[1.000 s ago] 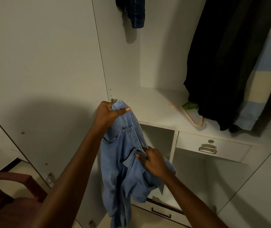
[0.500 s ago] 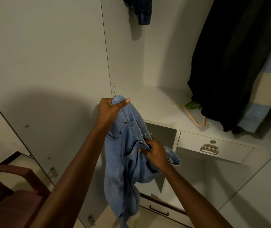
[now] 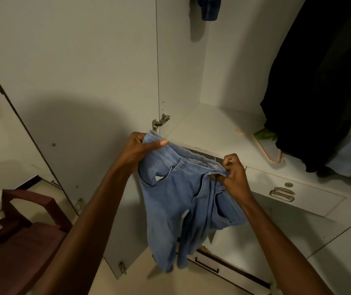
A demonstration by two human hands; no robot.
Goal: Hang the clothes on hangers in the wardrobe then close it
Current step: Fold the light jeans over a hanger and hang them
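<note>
Hidden: dark clothes point(image 3: 311, 86) cut off at the top, rail unseen | Jeans point(image 3: 176, 201): waistband up, legs hanging down, before the open wardrobe point(image 3: 219, 67) | Grip: left hand point(image 3: 140, 150) and right hand point(image 3: 234, 177) each pinch the waistband | Hanger point(image 3: 264, 150) lies on the shelf point(image 3: 210, 133)

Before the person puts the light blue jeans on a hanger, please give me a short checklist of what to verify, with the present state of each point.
1. Left hand grips one end of the waistband of the jeans: ok.
2. Right hand pinches the other end of the waistband: ok.
3. Waistband stretched out between the hands: ok.
4. Legs hang free and straight: not ok, they are bunched and twisted below.
5. Free hanger within sight, lying on the wardrobe shelf: ok.
6. Space on the rail for one more item: cannot tell, the rail is out of view.
</note>
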